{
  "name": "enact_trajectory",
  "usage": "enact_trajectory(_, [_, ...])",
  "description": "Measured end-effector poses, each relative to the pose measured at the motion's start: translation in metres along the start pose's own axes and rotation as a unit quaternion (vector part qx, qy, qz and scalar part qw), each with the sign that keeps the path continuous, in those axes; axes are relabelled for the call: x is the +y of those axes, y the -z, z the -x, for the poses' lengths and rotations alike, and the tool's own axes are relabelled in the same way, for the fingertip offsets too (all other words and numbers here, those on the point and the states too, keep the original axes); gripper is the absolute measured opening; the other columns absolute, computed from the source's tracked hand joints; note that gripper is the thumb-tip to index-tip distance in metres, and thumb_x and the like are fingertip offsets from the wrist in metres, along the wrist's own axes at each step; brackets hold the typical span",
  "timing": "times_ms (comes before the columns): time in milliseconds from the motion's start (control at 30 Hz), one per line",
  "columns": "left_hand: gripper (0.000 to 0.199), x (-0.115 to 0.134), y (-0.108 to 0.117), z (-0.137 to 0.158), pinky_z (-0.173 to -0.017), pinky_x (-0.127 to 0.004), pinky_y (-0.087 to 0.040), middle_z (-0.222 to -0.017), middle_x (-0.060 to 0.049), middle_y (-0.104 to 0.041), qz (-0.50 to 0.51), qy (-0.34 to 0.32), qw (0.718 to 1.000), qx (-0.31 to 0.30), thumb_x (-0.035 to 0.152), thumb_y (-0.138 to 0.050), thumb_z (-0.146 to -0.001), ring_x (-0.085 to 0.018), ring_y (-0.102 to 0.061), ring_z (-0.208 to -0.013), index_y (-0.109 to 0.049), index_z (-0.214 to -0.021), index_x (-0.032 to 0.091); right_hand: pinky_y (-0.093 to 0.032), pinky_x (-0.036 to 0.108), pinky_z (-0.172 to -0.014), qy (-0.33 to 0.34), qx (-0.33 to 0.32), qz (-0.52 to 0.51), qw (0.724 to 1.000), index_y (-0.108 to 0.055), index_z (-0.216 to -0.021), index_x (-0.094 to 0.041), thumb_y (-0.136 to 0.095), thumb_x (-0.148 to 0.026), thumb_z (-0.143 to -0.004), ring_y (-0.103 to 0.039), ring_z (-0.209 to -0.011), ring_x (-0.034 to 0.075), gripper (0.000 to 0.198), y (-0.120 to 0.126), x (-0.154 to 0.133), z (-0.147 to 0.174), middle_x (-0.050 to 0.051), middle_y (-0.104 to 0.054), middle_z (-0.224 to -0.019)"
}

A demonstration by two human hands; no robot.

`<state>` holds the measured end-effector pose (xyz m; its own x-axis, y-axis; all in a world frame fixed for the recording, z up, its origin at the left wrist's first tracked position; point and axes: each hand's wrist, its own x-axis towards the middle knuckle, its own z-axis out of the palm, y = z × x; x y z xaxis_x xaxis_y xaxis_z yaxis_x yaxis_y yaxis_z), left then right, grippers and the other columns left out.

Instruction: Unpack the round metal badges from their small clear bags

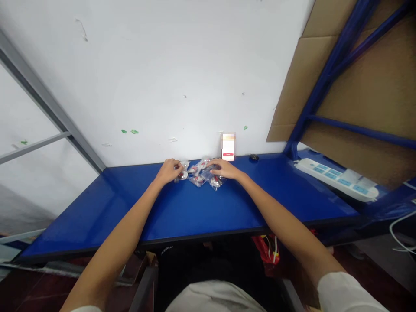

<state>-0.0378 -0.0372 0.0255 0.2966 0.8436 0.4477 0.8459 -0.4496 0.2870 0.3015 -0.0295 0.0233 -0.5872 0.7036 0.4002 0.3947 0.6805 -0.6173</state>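
Small clear plastic bags (196,179) lie in a cluster at the back of the blue table, each with a round silver-and-red item inside; what the items are is too small to tell. At the cluster's left end, my left hand (168,170) has its fingers closed on the edge of one clear bag (183,175). My right hand (224,168) reaches over the right end of the cluster. Its thumb and fingers are apart and curved above another bag (216,182), touching or nearly touching it.
Behind the bags a phone with a lit screen (228,147) leans on the white wall (182,78). A black computer mouse (254,157) sits to its right on the blue table (198,216). A white power strip (336,178) lies beyond the blue frame (320,93) at right.
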Motion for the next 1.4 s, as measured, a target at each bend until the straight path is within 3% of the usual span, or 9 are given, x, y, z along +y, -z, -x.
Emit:
enact_trajectory(200, [0.022, -0.018, 0.004, 0.000, -0.085, -0.040, -0.050, -0.083, -0.010, -0.075, -0.040, 0.041, 0.998, -0.007, 0.035, -0.062, -0.087, -0.028, -0.067, -0.082, -0.077, -0.077, 0.022, -0.048, 0.047, -0.110, 0.013, -0.001, 0.033, 0.999, -0.081, -0.111, -0.026, -0.081, -0.019, -0.083, -0.067, -0.118, 0.029, 0.029, 0.001, -0.002, 0.001, 0.007, -0.075, -0.123])
enact_trajectory(300, [0.012, -0.029, 0.006, 0.002, -0.079, -0.037, -0.051, -0.083, -0.008, -0.077, -0.018, 0.067, 0.998, -0.008, 0.027, -0.065, -0.082, -0.027, -0.069, -0.079, -0.075, -0.085, 0.022, -0.049, 0.048, -0.109, 0.021, -0.002, 0.040, 0.999, -0.082, -0.107, -0.026, -0.081, -0.018, -0.082, -0.067, -0.116, 0.029, 0.026, 0.000, -0.003, 0.001, 0.008, -0.075, -0.121])
enact_trajectory(400, [0.017, -0.037, 0.006, 0.003, -0.078, -0.037, -0.051, -0.084, -0.007, -0.077, -0.020, 0.087, 0.996, 0.000, 0.021, -0.068, -0.078, -0.027, -0.070, -0.079, -0.074, -0.094, 0.021, -0.049, 0.049, -0.109, 0.023, -0.004, 0.047, 0.999, -0.082, -0.107, -0.026, -0.081, -0.018, -0.082, -0.067, -0.117, 0.030, 0.026, 0.000, -0.002, 0.001, 0.008, -0.074, -0.121])
enact_trajectory(567, [0.010, -0.037, 0.007, 0.002, -0.080, -0.037, -0.051, -0.081, -0.007, -0.077, -0.026, 0.078, 0.997, -0.006, 0.020, -0.069, -0.078, -0.027, -0.070, -0.077, -0.075, -0.085, 0.022, -0.050, 0.046, -0.107, 0.015, -0.006, 0.055, 0.998, -0.082, -0.109, -0.026, -0.081, -0.018, -0.083, -0.067, -0.114, 0.030, 0.028, 0.001, -0.002, 0.001, 0.008, -0.075, -0.120])
enact_trajectory(633, [0.009, -0.033, 0.009, 0.002, -0.077, -0.036, -0.050, -0.080, -0.008, -0.077, -0.034, 0.082, 0.996, -0.005, 0.025, -0.067, -0.082, -0.027, -0.070, -0.076, -0.076, -0.082, 0.022, -0.051, 0.045, -0.105, 0.009, -0.008, 0.065, 0.998, -0.081, -0.110, -0.026, -0.081, -0.021, -0.084, -0.068, -0.112, 0.029, 0.027, 0.001, -0.002, 0.001, 0.008, -0.075, -0.118])
enact_trajectory(800, [0.036, -0.009, 0.015, 0.003, -0.066, -0.034, -0.043, -0.074, -0.010, -0.075, -0.049, 0.100, 0.994, -0.008, 0.043, -0.054, -0.098, -0.027, -0.068, -0.070, -0.076, -0.080, 0.022, -0.052, 0.043, -0.102, 0.007, -0.009, 0.088, 0.996, -0.079, -0.117, -0.025, -0.081, -0.025, -0.086, -0.067, -0.113, 0.029, 0.031, -0.003, 0.004, -0.001, 0.009, -0.073, -0.121])
enact_trajectory(900, [0.040, 0.009, 0.015, 0.004, -0.064, -0.033, -0.040, -0.072, -0.010, -0.073, -0.067, 0.080, 0.995, 0.004, 0.046, -0.050, -0.101, -0.026, -0.066, -0.069, -0.074, -0.078, 0.022, -0.051, 0.044, -0.104, 0.008, -0.011, 0.099, 0.995, -0.076, -0.122, -0.024, -0.080, -0.024, -0.088, -0.066, -0.116, 0.030, 0.035, -0.005, 0.006, -0.001, 0.010, -0.072, -0.124])
enact_trajectory(1133, [0.031, 0.030, 0.011, 0.005, -0.077, -0.036, -0.048, -0.090, -0.011, -0.078, -0.071, 0.042, 0.997, 0.005, 0.040, -0.053, -0.100, -0.030, -0.069, -0.092, -0.076, -0.091, 0.022, -0.054, 0.042, -0.100, 0.002, 0.005, 0.103, 0.995, -0.070, -0.132, -0.020, -0.080, -0.025, -0.088, -0.067, -0.111, 0.028, 0.045, -0.005, 0.003, -0.002, 0.012, -0.068, -0.120])
enact_trajectory(1400, [0.023, 0.054, 0.013, 0.008, -0.082, -0.038, -0.050, -0.095, -0.007, -0.078, 0.042, -0.024, 0.998, 0.031, 0.033, -0.056, -0.099, -0.028, -0.067, -0.093, -0.076, -0.097, 0.023, -0.055, 0.037, -0.094, 0.014, 0.052, 0.023, 0.998, -0.078, -0.113, -0.020, -0.077, -0.017, -0.086, -0.070, -0.100, 0.023, 0.027, -0.001, -0.002, -0.004, 0.008, -0.072, -0.109])
